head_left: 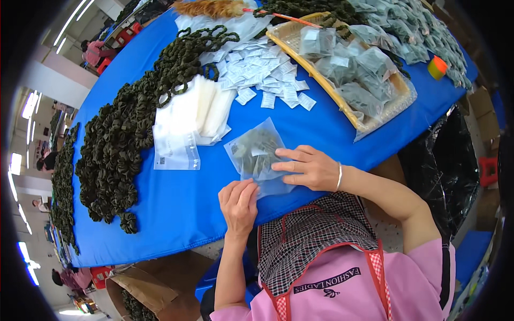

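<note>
A frosted plastic bag lies on the blue tablecloth close to the table's near edge. Inside it show a dark green scrunchie-like bundle and a small white packet. My left hand has its fingers curled, with the thumb and fingertips pinching the bag's near left edge. Across the right side of the bag, my right hand rests with fingers stretched out, pressing it down. Just beyond lie a stack of flat white bags and a pile of small white packets.
Heaps of dark green scrunchies cover the left side. A yellow-rimmed basket of filled bags stands at right, with more filled bags behind it. An orange and yellow tape roll sits near the right edge. A cardboard box stands below.
</note>
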`<state>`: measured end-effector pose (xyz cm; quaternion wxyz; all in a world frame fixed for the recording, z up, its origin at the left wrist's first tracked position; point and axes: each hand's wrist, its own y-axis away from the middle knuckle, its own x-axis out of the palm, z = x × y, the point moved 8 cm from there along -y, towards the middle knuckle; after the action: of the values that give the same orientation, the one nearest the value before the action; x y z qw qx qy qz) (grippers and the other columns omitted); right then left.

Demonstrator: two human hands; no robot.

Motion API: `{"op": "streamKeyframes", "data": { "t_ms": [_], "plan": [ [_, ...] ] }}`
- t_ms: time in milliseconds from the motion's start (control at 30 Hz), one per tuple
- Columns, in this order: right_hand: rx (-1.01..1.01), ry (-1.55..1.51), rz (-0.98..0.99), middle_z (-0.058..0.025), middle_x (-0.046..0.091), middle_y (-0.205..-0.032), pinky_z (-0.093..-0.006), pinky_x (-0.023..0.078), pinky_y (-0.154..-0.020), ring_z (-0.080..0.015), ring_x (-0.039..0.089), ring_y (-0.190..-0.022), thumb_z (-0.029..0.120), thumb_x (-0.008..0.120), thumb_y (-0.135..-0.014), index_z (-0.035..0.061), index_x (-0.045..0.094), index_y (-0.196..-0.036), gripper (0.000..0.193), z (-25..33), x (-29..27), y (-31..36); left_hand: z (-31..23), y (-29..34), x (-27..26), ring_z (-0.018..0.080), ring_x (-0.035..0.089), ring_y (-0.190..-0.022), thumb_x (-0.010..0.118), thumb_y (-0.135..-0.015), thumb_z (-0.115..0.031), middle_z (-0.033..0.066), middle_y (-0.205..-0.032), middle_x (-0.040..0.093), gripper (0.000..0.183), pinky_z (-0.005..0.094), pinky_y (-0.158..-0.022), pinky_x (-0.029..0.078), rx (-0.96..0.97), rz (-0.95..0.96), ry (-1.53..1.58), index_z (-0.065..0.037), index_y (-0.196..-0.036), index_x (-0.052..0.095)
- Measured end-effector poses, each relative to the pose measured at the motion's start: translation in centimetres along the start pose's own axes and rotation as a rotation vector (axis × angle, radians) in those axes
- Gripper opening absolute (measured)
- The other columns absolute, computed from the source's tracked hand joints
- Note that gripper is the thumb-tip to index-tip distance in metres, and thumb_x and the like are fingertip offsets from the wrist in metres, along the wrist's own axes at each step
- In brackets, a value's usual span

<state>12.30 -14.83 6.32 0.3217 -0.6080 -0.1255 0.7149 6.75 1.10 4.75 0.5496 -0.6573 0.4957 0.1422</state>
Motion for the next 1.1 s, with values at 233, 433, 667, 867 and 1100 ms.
{"op": "streamKeyframes", "data": {
  "t_ms": [233, 433, 667, 867, 1100],
  "plan": [
    [0.727, -0.752, -0.374, -0.0047, 0.062, -0.065, -0.0242, 0.044, -0.051, -0.0099, 0.059, -0.057, 0.010, 0.064, -0.087, 0.0029, 0.063, -0.083, 0.008, -4.0, 3.4, 0.6, 3.9, 2.5, 1.0, 0.0201, 0.059, -0.067, 0.060, -0.091, -0.013, 0.0082, -0.081, 0.067, 0.014, 0.0305, -0.062, 0.046, -0.631, -0.079, 0.442, 0.000, -0.085, 0.060],
    [0.862, -0.354, -0.370, -0.0104, 0.057, -0.056, -0.0340, 0.039, -0.042, -0.0235, 0.055, -0.045, 0.018, 0.062, -0.089, 0.0055, 0.059, -0.078, 0.017, -3.9, 4.4, 0.7, 4.4, 3.1, 1.3, 0.0059, 0.050, -0.058, 0.053, -0.096, -0.020, 0.0032, -0.064, 0.062, 0.028, 0.0251, -0.053, 0.039, -0.926, -0.018, 0.437, 0.000, -0.076, 0.055],
    [0.798, -0.072, -0.372, -0.0107, 0.059, -0.058, -0.0390, 0.041, -0.043, -0.0303, 0.057, -0.049, 0.020, 0.061, -0.089, 0.0071, 0.055, -0.075, 0.019, -3.0, 3.7, 0.7, 3.6, 3.0, 1.6, 0.0194, 0.056, -0.055, 0.052, -0.095, -0.024, 0.0057, -0.064, 0.064, 0.028, 0.0342, -0.055, 0.042, -0.872, 0.043, 0.182, -0.003, -0.076, 0.055],
    [0.759, -0.110, -0.379, -0.0099, 0.058, -0.058, -0.0387, 0.041, -0.043, -0.0298, 0.057, -0.049, 0.020, 0.061, -0.088, 0.0068, 0.053, -0.074, 0.021, -2.9, 3.6, 0.6, 3.3, 3.1, 1.3, 0.0168, 0.055, -0.062, 0.060, -0.091, -0.016, 0.0055, -0.071, 0.061, 0.016, 0.0308, -0.059, 0.045, -0.789, -0.101, 0.272, -0.001, -0.083, 0.058],
    [0.803, -0.021, -0.265, -0.0091, 0.059, -0.061, -0.0396, 0.041, -0.044, -0.0298, 0.057, -0.051, 0.020, 0.061, -0.088, 0.0068, 0.050, -0.073, 0.023, -2.9, 4.1, 0.4, 4.7, 3.5, 2.0, 0.0140, 0.055, -0.059, 0.063, -0.087, -0.011, 0.0061, -0.069, 0.061, 0.012, 0.0274, -0.057, 0.045, -0.908, -0.053, 0.545, 0.001, -0.086, 0.060]
  ]
}}
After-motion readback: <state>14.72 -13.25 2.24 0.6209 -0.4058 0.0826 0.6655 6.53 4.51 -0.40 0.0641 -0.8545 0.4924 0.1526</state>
